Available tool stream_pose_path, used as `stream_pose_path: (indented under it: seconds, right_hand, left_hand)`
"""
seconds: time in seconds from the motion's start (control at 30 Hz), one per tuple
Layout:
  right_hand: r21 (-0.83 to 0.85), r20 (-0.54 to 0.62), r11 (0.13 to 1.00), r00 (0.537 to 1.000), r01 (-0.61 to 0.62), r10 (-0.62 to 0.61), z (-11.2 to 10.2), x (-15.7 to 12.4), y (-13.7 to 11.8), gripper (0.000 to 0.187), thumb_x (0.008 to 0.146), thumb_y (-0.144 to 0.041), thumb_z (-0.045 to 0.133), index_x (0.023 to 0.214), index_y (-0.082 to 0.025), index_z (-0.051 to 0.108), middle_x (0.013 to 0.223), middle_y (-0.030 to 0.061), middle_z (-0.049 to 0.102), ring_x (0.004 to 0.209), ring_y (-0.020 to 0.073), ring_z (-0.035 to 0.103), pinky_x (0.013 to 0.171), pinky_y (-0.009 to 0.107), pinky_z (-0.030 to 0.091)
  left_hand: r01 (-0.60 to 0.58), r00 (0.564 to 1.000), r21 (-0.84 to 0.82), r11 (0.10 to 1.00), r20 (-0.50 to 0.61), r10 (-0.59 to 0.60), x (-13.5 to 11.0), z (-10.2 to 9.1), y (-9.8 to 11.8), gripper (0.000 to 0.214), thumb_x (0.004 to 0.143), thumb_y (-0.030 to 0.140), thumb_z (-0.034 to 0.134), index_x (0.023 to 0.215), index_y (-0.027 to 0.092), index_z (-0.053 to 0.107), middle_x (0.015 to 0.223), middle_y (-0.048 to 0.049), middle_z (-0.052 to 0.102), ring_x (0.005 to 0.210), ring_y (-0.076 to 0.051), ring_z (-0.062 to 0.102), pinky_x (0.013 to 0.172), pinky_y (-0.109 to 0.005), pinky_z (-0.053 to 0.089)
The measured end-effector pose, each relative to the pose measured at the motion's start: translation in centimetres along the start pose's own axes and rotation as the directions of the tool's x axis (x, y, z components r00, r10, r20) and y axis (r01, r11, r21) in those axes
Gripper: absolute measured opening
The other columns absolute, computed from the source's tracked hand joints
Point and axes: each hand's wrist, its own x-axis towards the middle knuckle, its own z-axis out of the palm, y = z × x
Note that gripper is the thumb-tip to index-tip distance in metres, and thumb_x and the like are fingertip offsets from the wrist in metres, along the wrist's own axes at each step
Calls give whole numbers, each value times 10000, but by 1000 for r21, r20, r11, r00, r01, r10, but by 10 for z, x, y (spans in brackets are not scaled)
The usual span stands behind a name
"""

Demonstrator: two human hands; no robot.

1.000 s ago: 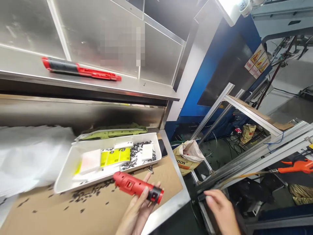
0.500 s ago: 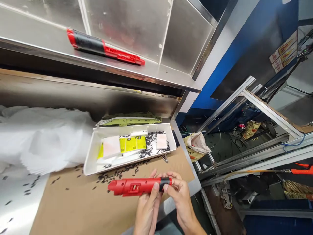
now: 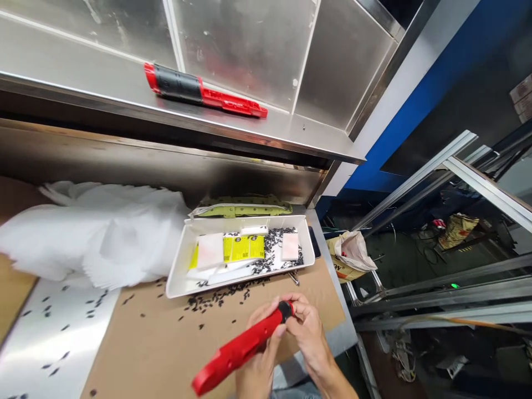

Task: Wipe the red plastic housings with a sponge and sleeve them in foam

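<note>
A red plastic tool housing (image 3: 239, 349) with a black ring near one end is held over the front of the bench. My left hand (image 3: 260, 354) wraps round its middle from beneath, thumb on the near side. At the black-ringed end, the fingers of my right hand (image 3: 307, 332) pinch the tip. The housing slants, its rounded red end pointing down and left toward me. Behind my hands stands a white tray (image 3: 177, 277) holding small black pieces, a yellow packet (image 3: 245, 248) and pale pink-white blocks (image 3: 210, 250).
A red and black tool housing (image 3: 203, 94) lies on the metal shelf above. White foam sheets (image 3: 124, 238) are heaped left of the tray. Loose black pieces (image 3: 220, 295) dot the brown bench covering (image 3: 158, 354). An open sack (image 3: 351, 255) stands right of the bench, near a metal frame (image 3: 415, 183).
The red housing has swung from nearly level to a steep slant, its rounded end dropping toward me. Both hands keep hold of it. The camera view has shifted slightly left.
</note>
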Motion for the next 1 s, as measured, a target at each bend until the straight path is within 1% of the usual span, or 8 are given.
stream_pose_path:
  seconds: [0.07, 0.17, 0.33, 0.43, 0.6, 0.7, 0.83, 1.0]
  right_hand:
    - [50, 132, 999, 991, 4, -11, -1, 6, -5, 202, 757, -391, 698, 791, -199, 749, 1066, 87, 597, 1013, 236, 601, 910, 342, 453]
    - [136, 265, 990, 964, -24, -13, -5, 14, -8, 279, 733, -448, 752, 874, -208, 732, 1163, 91, 581, 1148, 262, 571, 982, 361, 435]
    - [-57, 162, 998, 987, 1, 9, -5, 28, -7, 332, 718, -523, 759, 754, -202, 685, 1235, 117, 590, 1227, 302, 521, 1039, 439, 390]
    - [-169, 147, 984, 988, 63, -38, 3, 32, -10, 344, 792, -553, 682, 730, -215, 703, 1230, 123, 617, 1233, 309, 523, 1093, 501, 341]
    - [-51, 297, 999, 955, -2, 17, 18, 33, -8, 525, 812, -598, 649, 1216, -265, 676, 1546, 113, 366, 1447, 321, 289, 1178, 538, 233]
    - [-13, 398, 999, 916, -53, 53, 22, 36, -4, 634, 808, -638, 623, 1315, -258, 609, 1583, 99, 295, 1480, 320, 208, 1195, 522, 197]
    - [-257, 444, 946, 893, 197, -65, 11, 46, -5, 492, 887, -545, 549, 1317, -312, 604, 1587, 50, 294, 1483, 320, 169, 1200, 555, 161]
    - [-547, 542, 669, 822, 503, -176, -16, 63, -7, 365, 843, -287, 660, 1201, -357, 674, 1587, 6, 295, 1459, 337, 212, 1167, 589, 227]
  left_hand:
    - [-11, 999, 24, 1000, -40, 12, 5, -2, 5, 441, 615, 426, 852, 997, 241, 733, 1264, -65, 660, 1297, -307, 504, 1194, -357, 274]
    - [140, 976, -283, 949, -122, -181, 20, -3, 15, 515, 628, 437, 845, 1082, 248, 694, 1130, -61, 725, 1193, -302, 601, 1101, -408, 433]
    - [286, 890, -629, 723, -104, -443, 46, -11, 35, 344, 905, 160, 532, 1224, 252, 622, 935, -51, 760, 934, -180, 728, 793, -254, 604]
    - [318, 862, -666, 674, -92, -498, 51, -10, 42, 371, 942, 148, 451, 1272, 244, 591, 926, -65, 762, 883, -177, 740, 729, -233, 611]
    - [336, 850, -608, 719, -133, -510, 57, -3, 41, 351, 901, 159, 528, 1227, 241, 626, 972, -68, 768, 958, -180, 725, 804, -225, 592]
    - [369, 845, -546, 752, -141, -516, 61, 0, 40, 277, 832, 227, 653, 1108, 216, 678, 1101, -85, 749, 1108, -219, 672, 925, -269, 558]
    - [399, 859, -499, 769, -90, -504, 68, -1, 44, 456, 721, 296, 787, 1149, 210, 652, 1062, -96, 754, 1117, -275, 666, 908, -314, 581]
    - [389, 863, -439, 810, -133, -487, 81, -4, 47, 524, 689, 276, 817, 1176, 206, 635, 1014, -92, 758, 1094, -302, 676, 931, -390, 582]
